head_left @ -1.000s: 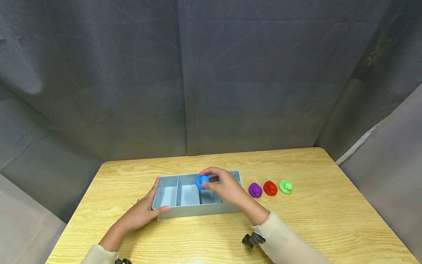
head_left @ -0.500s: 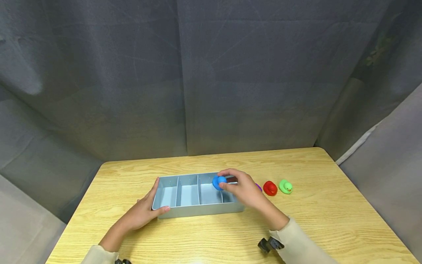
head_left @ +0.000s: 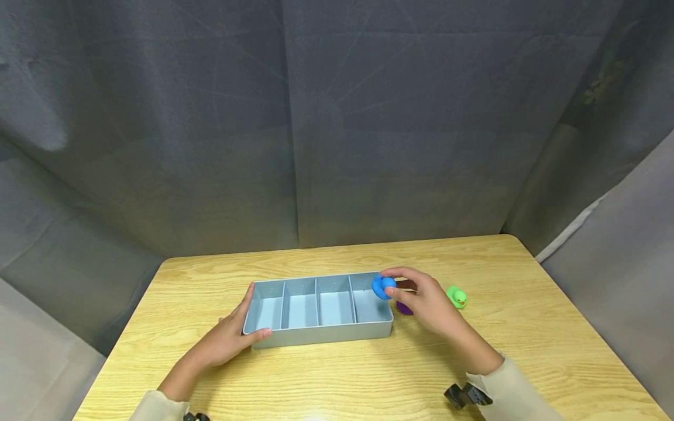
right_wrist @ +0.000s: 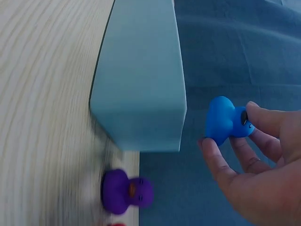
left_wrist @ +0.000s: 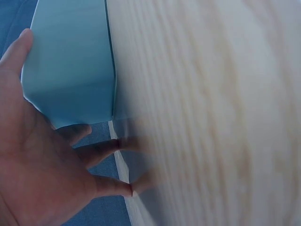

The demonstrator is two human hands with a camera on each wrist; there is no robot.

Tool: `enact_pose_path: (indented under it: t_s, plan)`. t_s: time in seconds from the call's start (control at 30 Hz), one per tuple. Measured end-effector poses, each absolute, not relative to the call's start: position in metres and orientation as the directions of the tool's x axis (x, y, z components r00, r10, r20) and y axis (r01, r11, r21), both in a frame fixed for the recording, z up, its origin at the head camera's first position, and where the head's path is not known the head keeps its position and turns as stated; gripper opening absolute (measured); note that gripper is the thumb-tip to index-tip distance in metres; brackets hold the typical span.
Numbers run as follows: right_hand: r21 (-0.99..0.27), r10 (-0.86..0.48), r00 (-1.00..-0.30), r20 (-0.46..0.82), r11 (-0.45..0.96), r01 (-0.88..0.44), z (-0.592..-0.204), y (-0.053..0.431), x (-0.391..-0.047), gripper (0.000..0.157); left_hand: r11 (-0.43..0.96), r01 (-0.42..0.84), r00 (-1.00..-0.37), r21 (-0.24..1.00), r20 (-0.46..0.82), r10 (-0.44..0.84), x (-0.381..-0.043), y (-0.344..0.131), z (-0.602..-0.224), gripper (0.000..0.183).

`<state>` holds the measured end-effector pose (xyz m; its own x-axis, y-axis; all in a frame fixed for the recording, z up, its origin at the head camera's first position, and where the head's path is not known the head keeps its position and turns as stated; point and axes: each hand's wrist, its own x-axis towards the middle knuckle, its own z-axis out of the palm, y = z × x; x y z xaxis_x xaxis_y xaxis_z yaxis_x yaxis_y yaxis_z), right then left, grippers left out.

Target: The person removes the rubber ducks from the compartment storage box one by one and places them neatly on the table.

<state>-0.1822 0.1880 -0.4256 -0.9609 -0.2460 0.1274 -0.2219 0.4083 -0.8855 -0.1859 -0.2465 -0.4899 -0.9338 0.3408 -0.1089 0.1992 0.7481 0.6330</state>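
Observation:
My right hand (head_left: 429, 301) pinches a blue rubber duck (head_left: 383, 286) between thumb and fingers. In the head view the duck overlaps the right end of a light blue-grey box (head_left: 321, 334) with several compartments. The right wrist view shows the blue duck (right_wrist: 223, 121) above the level of the box rim, apart from the box end (right_wrist: 138, 89). My left hand (head_left: 226, 339) holds the box's left end, thumb over the front rim and fingers along the side. In the left wrist view, the lower fingers of that hand (left_wrist: 42, 165) reach down to the table.
A purple rubber duck (right_wrist: 124, 190) sits on the table close to the box's right end, partly hidden by my right hand in the head view. A green duck (head_left: 458, 297) lies farther right. A red one (right_wrist: 116, 224) barely shows. Grey curtains (head_left: 295, 146) surround the wooden table (head_left: 337, 380).
My right hand has carried the blue duck rightward, from over the middle of the box to its right end. It now covers the red duck in the head view. My left hand and the box stay put.

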Motion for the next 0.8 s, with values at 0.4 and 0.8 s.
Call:
enact_pose_path:
  t_s: [0.4,0.8]
  plan:
    - [-0.857,-0.201,-0.968,0.15,0.462,-0.229,-0.429,0.245,-0.174,0.036,0.74,0.191,-0.931,0.644,-0.12,0.345,-0.189,-0.245,-0.491,0.106]
    - [-0.81,-0.147,-0.974,0.173,0.541,-0.226,-0.438,0.299,-0.169,0.038,0.746,0.191,-0.932,0.638,-0.119,0.341,-0.189,-0.246,-0.492,0.107]
